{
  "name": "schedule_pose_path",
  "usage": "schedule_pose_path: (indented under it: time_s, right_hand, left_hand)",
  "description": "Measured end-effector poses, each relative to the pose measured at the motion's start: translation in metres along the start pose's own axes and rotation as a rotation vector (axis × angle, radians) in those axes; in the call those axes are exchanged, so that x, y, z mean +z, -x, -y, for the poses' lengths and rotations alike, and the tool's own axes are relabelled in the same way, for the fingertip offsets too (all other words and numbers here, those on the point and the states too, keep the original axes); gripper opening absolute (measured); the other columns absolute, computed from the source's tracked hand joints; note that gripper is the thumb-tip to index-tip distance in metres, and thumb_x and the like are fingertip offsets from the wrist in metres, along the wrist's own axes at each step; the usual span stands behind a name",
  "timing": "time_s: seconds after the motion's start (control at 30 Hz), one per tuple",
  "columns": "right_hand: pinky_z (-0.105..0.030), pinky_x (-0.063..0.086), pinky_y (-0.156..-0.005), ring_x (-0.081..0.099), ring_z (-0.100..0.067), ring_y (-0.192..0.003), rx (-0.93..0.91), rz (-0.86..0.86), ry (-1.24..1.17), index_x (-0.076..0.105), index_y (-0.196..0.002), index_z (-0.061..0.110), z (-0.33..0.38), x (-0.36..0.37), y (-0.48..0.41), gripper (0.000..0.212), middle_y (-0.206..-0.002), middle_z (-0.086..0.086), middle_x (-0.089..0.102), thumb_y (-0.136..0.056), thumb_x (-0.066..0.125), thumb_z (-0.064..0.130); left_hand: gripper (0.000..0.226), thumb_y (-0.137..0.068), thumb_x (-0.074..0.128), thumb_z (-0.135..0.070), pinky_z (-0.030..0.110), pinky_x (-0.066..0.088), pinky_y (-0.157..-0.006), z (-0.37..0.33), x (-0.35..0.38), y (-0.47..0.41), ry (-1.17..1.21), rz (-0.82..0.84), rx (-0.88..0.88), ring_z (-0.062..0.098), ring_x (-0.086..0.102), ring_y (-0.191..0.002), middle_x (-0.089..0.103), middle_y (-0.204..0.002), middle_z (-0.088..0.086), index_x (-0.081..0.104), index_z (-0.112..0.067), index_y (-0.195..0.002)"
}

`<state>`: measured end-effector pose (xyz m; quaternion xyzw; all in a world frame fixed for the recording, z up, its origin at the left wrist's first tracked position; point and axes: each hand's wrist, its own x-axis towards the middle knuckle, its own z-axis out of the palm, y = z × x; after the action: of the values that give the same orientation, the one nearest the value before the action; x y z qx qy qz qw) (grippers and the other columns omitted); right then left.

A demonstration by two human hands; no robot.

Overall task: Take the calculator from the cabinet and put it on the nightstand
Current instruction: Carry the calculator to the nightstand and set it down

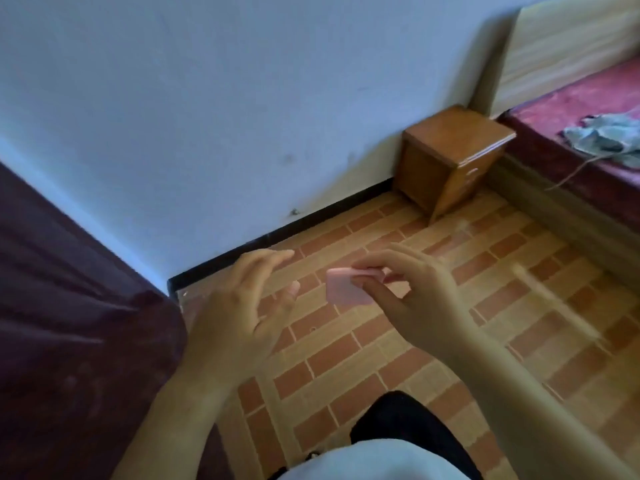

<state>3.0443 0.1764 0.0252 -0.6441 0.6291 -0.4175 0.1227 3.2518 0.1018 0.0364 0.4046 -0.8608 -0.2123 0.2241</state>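
Observation:
My right hand (412, 299) pinches a small pink calculator (341, 287) by its right edge, holding it in the air above the floor at the centre of the head view. My left hand (249, 306) hovers just left of it, fingers spread, holding nothing and a small gap away from the calculator. The wooden nightstand (457, 136) stands against the white wall at the upper right, beside the bed, with nothing on its top. The cabinet is not in view.
A bed with a red cover (571, 109) and a crumpled grey cloth (602, 136) fills the right edge. A dark maroon cloth (69, 323) covers the left side. Brick-patterned floor (450, 358) lies between me and the nightstand.

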Motion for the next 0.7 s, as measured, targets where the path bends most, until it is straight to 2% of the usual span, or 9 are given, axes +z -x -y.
schedule_pose_path:
  time_s: [0.13,0.3,0.5,0.7]
  right_hand:
    - [-0.022,0.051,-0.071,0.058,-0.005,-0.083,0.182,-0.143,0.013,0.066,-0.098,0.021,-0.057,-0.046,0.004,0.019,-0.091,0.010,0.064,-0.082,0.065,0.011]
    - [-0.021,0.051,-0.069,0.059,-0.004,-0.084,0.346,-0.338,0.040,0.067,-0.096,0.025,-0.147,-0.112,0.000,0.020,-0.091,0.018,0.063,-0.081,0.063,0.014]
    - [-0.025,0.050,-0.065,0.059,-0.006,-0.079,0.394,-0.371,0.164,0.068,-0.094,0.022,-0.255,-0.212,-0.026,0.019,-0.087,0.010,0.065,-0.080,0.067,0.009]
    - [-0.022,0.052,-0.068,0.060,-0.002,-0.082,0.474,-0.425,0.243,0.066,-0.097,0.021,-0.334,-0.305,-0.038,0.019,-0.091,0.013,0.064,-0.081,0.067,0.010]
  left_hand:
    - [0.046,-0.086,0.029,-0.064,0.023,0.037,-0.091,-0.034,0.057,-0.086,0.065,0.174,0.188,-0.005,0.040,-0.116,0.044,-0.130,-0.023,0.039,-0.045,-0.126]
    - [0.040,-0.088,0.036,-0.056,0.028,0.040,-0.096,-0.102,0.144,-0.192,0.107,0.322,0.389,-0.008,0.039,-0.116,0.045,-0.129,-0.022,0.039,-0.042,-0.127]
    - [0.041,-0.089,0.035,-0.055,0.030,0.043,-0.095,-0.189,0.229,-0.309,0.130,0.387,0.506,-0.004,0.042,-0.116,0.048,-0.128,-0.019,0.042,-0.038,-0.126]
    - [0.042,-0.090,0.036,-0.054,0.033,0.046,-0.093,-0.265,0.310,-0.393,0.182,0.464,0.573,-0.002,0.045,-0.114,0.050,-0.126,-0.017,0.045,-0.034,-0.125]
